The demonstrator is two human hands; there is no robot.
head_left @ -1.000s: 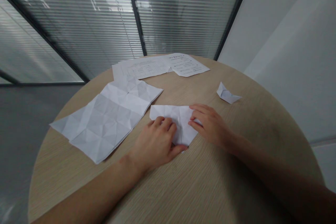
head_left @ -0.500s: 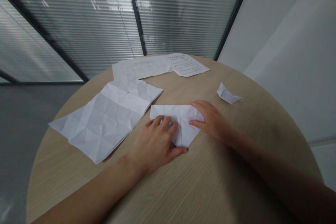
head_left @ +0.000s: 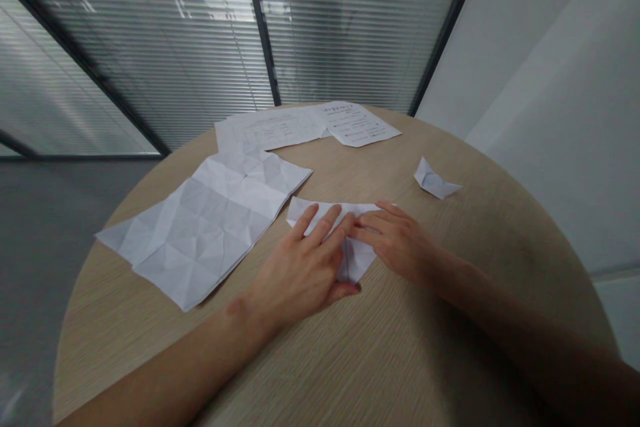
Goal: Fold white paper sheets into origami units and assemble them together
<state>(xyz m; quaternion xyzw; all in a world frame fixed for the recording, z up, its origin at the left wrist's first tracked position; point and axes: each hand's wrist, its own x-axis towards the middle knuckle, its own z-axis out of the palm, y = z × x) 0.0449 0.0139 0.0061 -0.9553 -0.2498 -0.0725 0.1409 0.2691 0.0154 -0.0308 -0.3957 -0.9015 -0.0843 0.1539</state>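
Note:
A folded sheet of white paper [head_left: 357, 261] lies on the table under both my hands, its straight edge away from me and its narrower end towards me. My left hand [head_left: 305, 267] rests on its left half with fingers stretched forward and the thumb by the near tip. From the right, my right hand [head_left: 400, 240] lies over the paper's right part, fingers extended and fingertips meeting those of the left. The hands cover much of the paper, including most of its middle crease.
Creased white sheets [head_left: 200, 227] lie to the left on the round wooden table [head_left: 400, 360]. Printed pages [head_left: 295, 125] lie at the far edge. A small folded paper piece [head_left: 435, 181] sits at the right. Beyond are glass panels with blinds [head_left: 175, 67].
My right hand has slid left across the paper to the left fingertips. My left fingers have straightened and reached further forward. The other papers stay where they were.

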